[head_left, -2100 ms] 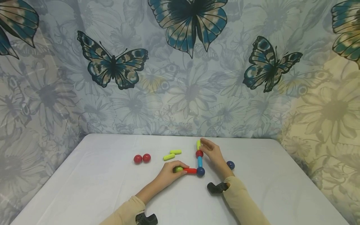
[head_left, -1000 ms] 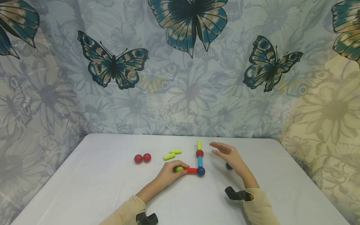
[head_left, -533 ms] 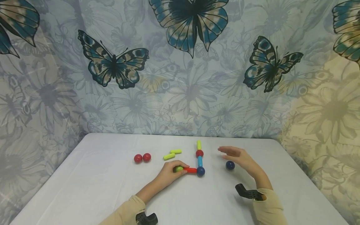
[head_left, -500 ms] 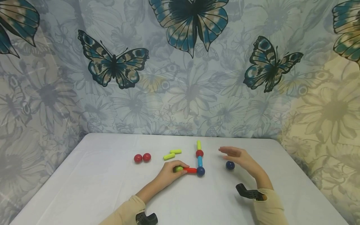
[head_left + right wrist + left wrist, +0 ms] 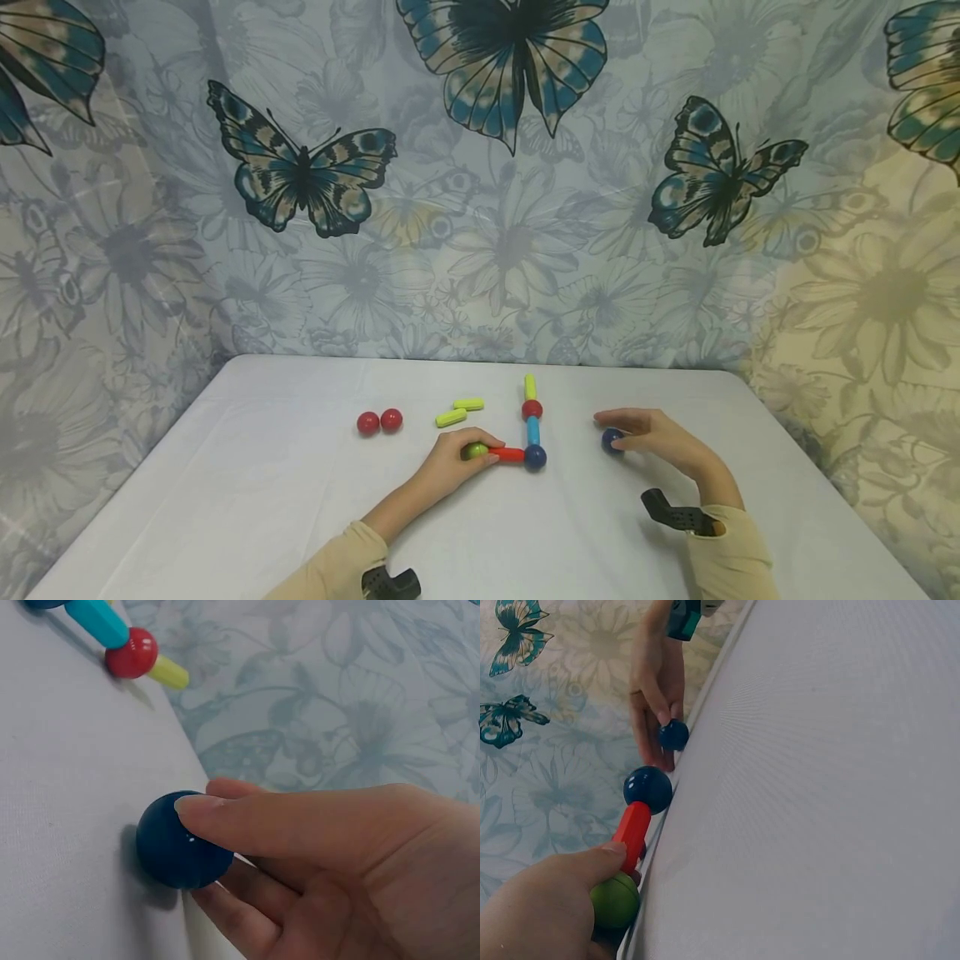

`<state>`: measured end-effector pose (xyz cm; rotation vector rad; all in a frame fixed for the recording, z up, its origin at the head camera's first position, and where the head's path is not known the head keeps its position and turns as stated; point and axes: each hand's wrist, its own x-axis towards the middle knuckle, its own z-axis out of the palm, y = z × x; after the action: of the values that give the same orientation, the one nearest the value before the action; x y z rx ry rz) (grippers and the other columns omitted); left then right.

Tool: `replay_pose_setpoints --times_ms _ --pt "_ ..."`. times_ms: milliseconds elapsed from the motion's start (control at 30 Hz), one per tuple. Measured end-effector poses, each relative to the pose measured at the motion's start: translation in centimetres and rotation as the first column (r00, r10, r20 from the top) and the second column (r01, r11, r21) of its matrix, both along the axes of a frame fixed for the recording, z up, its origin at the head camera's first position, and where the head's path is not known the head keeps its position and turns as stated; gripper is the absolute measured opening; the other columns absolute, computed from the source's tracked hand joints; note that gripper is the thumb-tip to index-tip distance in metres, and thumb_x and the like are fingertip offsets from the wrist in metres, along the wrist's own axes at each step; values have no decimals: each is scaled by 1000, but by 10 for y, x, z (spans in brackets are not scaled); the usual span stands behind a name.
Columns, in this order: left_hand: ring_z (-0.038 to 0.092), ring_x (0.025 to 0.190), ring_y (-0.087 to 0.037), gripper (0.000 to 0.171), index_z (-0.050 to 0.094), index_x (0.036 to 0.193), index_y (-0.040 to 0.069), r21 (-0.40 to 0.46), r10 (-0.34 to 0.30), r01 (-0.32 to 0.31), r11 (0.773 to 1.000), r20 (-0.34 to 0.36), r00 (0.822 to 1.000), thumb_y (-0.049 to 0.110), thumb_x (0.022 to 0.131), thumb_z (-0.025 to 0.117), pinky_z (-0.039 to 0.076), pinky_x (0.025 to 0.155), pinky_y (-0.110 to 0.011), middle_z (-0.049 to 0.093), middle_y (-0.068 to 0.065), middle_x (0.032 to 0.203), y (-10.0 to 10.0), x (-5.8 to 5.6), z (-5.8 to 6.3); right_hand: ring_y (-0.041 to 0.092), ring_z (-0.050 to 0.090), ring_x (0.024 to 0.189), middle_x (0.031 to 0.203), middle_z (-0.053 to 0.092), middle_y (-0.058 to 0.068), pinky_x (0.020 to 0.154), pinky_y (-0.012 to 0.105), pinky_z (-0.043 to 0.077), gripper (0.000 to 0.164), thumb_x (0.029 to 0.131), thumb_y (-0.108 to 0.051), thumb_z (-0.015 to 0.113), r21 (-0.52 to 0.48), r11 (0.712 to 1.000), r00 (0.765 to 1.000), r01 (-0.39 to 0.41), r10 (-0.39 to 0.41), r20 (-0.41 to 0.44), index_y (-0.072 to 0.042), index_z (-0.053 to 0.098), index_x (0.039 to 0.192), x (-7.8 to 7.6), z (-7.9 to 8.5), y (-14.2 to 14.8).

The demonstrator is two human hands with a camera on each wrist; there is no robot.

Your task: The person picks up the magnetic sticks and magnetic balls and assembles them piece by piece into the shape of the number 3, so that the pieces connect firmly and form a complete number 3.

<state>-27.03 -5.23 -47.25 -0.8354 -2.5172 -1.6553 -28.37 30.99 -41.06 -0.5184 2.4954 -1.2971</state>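
Note:
My left hand point(image 5: 447, 457) grips a green ball point(image 5: 616, 901) and the near end of a red rod point(image 5: 635, 831), thumb on the rod. That rod meets a dark blue ball point(image 5: 535, 457), from which a light blue rod point(image 5: 533, 431) runs back to a red ball point(image 5: 532, 409) and a yellow-green rod point(image 5: 530, 387). To the right, my right hand point(image 5: 656, 437) pinches a loose dark blue ball point(image 5: 178, 844) low over the table, thumb on its near side and fingers behind it. Part of the green ball is hidden in the left hand.
Two loose red balls point(image 5: 379, 422) lie side by side at the left. Between them and the joined pieces lie two yellow-green rods point(image 5: 452, 418). The white table point(image 5: 225, 500) ends at a butterfly-printed cloth point(image 5: 480, 292).
My right hand has left the far yellow-green rod, moved right and toward me, and lowered onto the loose blue ball, now between thumb and fingers. The left hand has kept its place.

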Motion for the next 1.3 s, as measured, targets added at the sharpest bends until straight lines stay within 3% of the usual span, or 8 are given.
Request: replay_pose_setpoints --times_ms 333,500,667,900,967,1133,1300 --pt "62 99 -17 18 74 106 19 -4 1 -1 1000 -1 1000 19 88 72 48 86 -21 74 2 106 0 1 0 41 45 135 138 58 16 107 50 42 43 92 -23 66 32 998 999 48 -47 -25 -4 60 131 -1 -3 -2" --pt "61 99 -17 18 74 106 20 -11 1 -1 1000 11 1000 18 88 72 48 86 -21 74 2 106 0 1 1 40 46 135 137 60 15 108 55 40 43 92 -26 67 21 997 997 76 -76 -20 -6 62 129 0 -5 -1" --pt "62 100 -18 19 74 106 20 1 2 -2 1000 21 1000 16 88 72 48 87 -22 74 3 106 0 1 1 41 46 135 139 57 17 108 55 40 46 90 -23 68 18 999 999 50 -49 -11 -4 60 131 1 -3 -1" --pt "63 101 -22 21 73 108 12 5 26 -27 1000 15 1000 8 88 71 49 88 -25 74 -3 107 3 4 3 41 46 134 138 58 17 107 53 42 43 92 -21 67 17 999 999 40 -40 -17 -3 60 130 2 -1 -3" --pt "63 101 -24 20 73 107 9 0 35 -35 999 8 999 6 87 70 49 88 -25 74 -7 107 4 7 8 39 48 133 137 59 15 106 50 43 41 92 -23 66 26 998 998 58 -58 -25 -5 62 129 1 -2 -3" --pt "63 99 -24 19 73 106 6 8 35 -35 999 -9 999 4 87 70 49 86 -24 74 -9 106 5 16 21 35 54 128 132 63 13 99 28 47 38 92 -24 66 41 992 991 115 -112 -76 -7 65 126 -1 -7 -5" --pt "63 100 -24 19 73 107 8 -10 40 -40 999 -25 999 6 88 69 50 87 -24 74 -6 106 5 15 17 28 61 121 128 66 13 91 12 44 38 91 -26 68 0 987 976 159 -158 -150 -6 66 124 -5 -13 -11"
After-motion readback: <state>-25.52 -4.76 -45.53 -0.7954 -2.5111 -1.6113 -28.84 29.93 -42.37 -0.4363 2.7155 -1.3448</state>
